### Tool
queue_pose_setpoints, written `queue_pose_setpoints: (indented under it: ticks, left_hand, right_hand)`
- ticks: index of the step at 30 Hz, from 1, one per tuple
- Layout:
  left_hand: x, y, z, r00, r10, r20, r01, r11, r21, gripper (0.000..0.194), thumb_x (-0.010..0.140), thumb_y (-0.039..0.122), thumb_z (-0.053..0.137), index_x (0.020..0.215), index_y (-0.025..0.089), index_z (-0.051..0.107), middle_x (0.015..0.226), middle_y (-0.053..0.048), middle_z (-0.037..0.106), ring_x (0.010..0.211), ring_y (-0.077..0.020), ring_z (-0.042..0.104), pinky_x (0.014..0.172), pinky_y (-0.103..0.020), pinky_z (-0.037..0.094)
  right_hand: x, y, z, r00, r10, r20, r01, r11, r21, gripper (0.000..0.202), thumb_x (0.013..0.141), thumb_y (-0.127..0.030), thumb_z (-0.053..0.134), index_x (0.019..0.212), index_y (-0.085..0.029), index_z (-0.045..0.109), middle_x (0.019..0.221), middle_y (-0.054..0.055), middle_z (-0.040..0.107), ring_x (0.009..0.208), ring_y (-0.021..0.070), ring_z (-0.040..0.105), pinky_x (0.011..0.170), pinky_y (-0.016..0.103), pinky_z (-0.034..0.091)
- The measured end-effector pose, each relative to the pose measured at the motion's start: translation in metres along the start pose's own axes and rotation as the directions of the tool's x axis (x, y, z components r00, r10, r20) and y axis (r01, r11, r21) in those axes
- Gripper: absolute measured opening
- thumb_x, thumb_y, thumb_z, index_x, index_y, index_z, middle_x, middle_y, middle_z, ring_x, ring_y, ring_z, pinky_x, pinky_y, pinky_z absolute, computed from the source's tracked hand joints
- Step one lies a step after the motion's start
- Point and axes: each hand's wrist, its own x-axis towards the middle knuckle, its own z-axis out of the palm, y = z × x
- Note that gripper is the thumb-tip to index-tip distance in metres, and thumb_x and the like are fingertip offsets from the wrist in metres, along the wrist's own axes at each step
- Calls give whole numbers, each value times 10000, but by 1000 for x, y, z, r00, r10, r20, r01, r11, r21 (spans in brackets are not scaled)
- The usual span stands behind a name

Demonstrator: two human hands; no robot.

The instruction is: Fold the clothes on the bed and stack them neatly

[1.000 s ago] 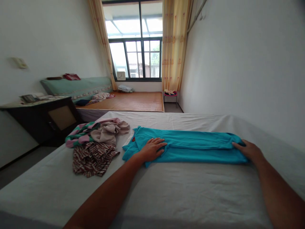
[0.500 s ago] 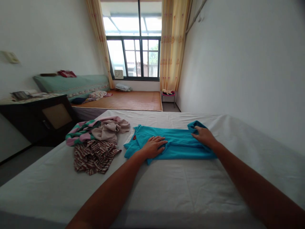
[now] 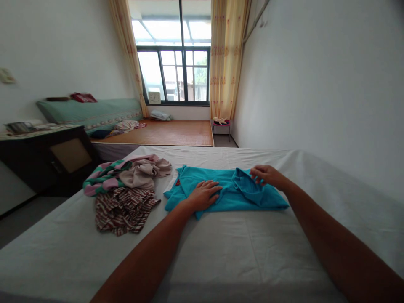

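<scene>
Your left hand (image 3: pixel 204 196) rests flat, grip open, your right hand (image 3: pixel 269 176) curls, grip unclear, over the folded, rumpled turquoise garment (image 3: pixel 232 198).

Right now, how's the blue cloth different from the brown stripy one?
The blue cloth is mostly plain; the brown cloth has stripes. The blue cloth lies flatter; the brown cloth is crumpled. The left hand rests on the blue cloth; neither hand touches the brown cloth. Both lie on the white sheet.

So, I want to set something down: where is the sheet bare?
Between left forearm and right forearm, this side of the turquoise garment, the sheet is bare; also rightward, toward the wall. Crowded: leftward, where the clothes heap nearly meets the garment.
</scene>
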Motion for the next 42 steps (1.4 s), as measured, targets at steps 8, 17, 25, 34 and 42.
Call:
queue_pose_setpoints:
  ticks: [8, 17, 25, 34, 42]
  left_hand:
    - [1, 0, 0, 1000, -3, 1, 3, 1000, 6, 458, 959, 457, 373, 1402, 360, 434, 1498, -2, 411, 1391, -268, 329, 1146, -509, 224]
    - [0, 2, 0, 1000, -16, -2, 16, 1000, 6, 454, 957, 450, 382, 1402, 369, 432, 1496, 3, 412, 1390, -254, 334, 1148, -489, 229]
    - [1, 2, -2, 1000, -19, -4, 19, 1000, -1, 451, 954, 457, 386, 1393, 370, 444, 1490, 8, 421, 1387, -258, 337, 1146, -488, 235]
    - [-1, 1, -2, 1000, -10, -1, 10, 1000, -9, 460, 954, 455, 387, 1404, 371, 428, 1494, 7, 416, 1383, -261, 346, 1142, -495, 243]
    - [-2, 1, -4, 1000, 0, -9, 0, 1000, -16, 461, 963, 461, 361, 1410, 368, 422, 1490, 11, 423, 1381, -266, 350, 1145, -487, 241]
  right_hand:
    - [7, 38, -3, 964, 265, -25, -265, 944, -195, 508, 783, -606, 565, 1031, -164, 605, 710, 32, 670, 547, 172, 622, 531, 274, 477]
    - [7, -13, 43, 927, -208, 312, 238, 969, -63, 398, 827, -530, 549, 1038, -226, 694, 738, -8, 666, 589, 127, 576, 560, 226, 438]
    - [66, -1, 28, 985, 24, -171, -104, 871, -481, 448, 921, -500, 425, 817, -163, 701, 774, 83, 708, 731, 174, 636, 624, 237, 411]
    - [107, -24, 50, 993, 30, -117, -83, 870, -486, 147, 718, -215, 668, 842, -163, 724, 880, 108, 717, 854, 238, 656, 727, 286, 471]
    - [98, -53, 56, 952, -304, -26, 303, 951, -59, 409, 950, -391, 419, 1281, -202, 567, 1148, 64, 671, 993, 190, 631, 826, 286, 509]
